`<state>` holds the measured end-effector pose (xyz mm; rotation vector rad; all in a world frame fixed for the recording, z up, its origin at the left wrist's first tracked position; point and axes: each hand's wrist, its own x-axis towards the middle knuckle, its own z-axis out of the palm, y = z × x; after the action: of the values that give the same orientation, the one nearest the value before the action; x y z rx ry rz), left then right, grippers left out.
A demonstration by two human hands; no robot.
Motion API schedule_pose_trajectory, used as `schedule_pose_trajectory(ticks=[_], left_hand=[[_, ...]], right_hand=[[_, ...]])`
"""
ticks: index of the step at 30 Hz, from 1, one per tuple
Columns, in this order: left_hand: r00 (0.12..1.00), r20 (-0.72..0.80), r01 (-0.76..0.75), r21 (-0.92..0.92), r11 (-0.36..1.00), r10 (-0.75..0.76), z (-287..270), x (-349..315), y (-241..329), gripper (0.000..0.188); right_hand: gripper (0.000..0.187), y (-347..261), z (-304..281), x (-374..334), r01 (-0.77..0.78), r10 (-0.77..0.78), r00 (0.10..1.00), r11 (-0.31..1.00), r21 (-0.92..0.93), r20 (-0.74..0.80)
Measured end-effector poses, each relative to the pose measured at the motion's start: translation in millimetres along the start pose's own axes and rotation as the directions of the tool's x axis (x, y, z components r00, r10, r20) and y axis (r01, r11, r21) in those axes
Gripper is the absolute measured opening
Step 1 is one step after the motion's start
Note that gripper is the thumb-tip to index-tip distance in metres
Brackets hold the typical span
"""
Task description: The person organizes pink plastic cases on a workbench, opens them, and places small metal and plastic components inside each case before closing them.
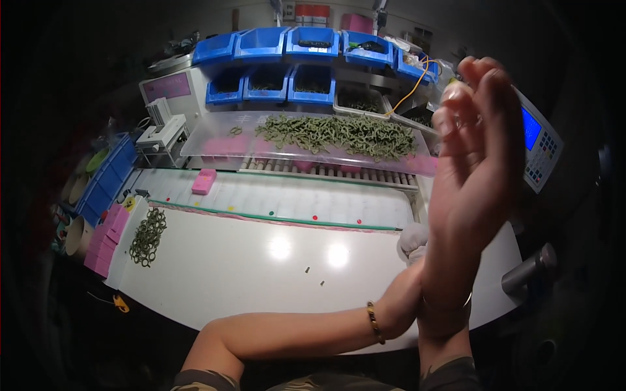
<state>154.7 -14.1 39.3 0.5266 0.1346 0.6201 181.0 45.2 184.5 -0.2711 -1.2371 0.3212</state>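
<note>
My left hand (402, 301) lies against my right wrist and appears wrapped round it, its fingertips hidden behind the wrist. My right hand (471, 146) is raised over the right end of the bench, palm turned inward. Its fingers are loosely bent and a little apart, with nothing seen in them. A crumpled whitish cloth or glove (413, 240) lies beside the right wrist. On the white worktop (222, 274) are two tiny dark green pieces (308, 269). At its left end lies a heap of small green looped pieces (149, 237).
Beyond a pale conveyor (293, 195) with a pink block (204, 182), a clear tray (215, 143) holds a large green heap. Blue bins (261, 43) line the back. Pink blocks (104, 241) stand at left; a metal cylinder (528, 268) and a keypad device (541, 140) at right.
</note>
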Motion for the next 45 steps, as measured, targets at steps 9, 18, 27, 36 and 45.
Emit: schedule_pose_trajectory(ticks=[9,18,27,36,45], left_hand=[[0.741,0.089,-0.090,0.995,-0.033,0.666,-115.9,-12.6,115.2,0.036],[0.762,-0.334,0.621,0.618,-0.482,0.554,-181.9,-1.5,236.1,0.055],[0.691,-0.351,0.674,0.629,-0.387,0.632,-191.6,34.5,246.0,0.061],[0.726,-0.328,0.674,0.513,-0.532,0.605,-190.5,72.8,205.0,0.080],[0.712,-0.335,0.686,0.522,-0.507,0.618,-215.4,104.3,201.9,0.062]], right_hand=[[0.016,13.8,-83.1,-48.8,-0.284,0.347,0.921,0.910,-0.301,0.178],[0.024,-5.2,-164.7,-84.7,-0.310,0.718,0.639,0.570,-0.761,0.276],[0.026,16.4,-237.4,-87.7,-0.230,0.738,0.644,0.435,-0.870,0.200],[0.040,67.5,-283.4,-84.0,0.009,0.748,0.648,0.183,-0.983,0.145],[0.065,158.0,-383.7,-95.0,-0.201,0.662,0.690,-0.211,-0.957,-0.291]])
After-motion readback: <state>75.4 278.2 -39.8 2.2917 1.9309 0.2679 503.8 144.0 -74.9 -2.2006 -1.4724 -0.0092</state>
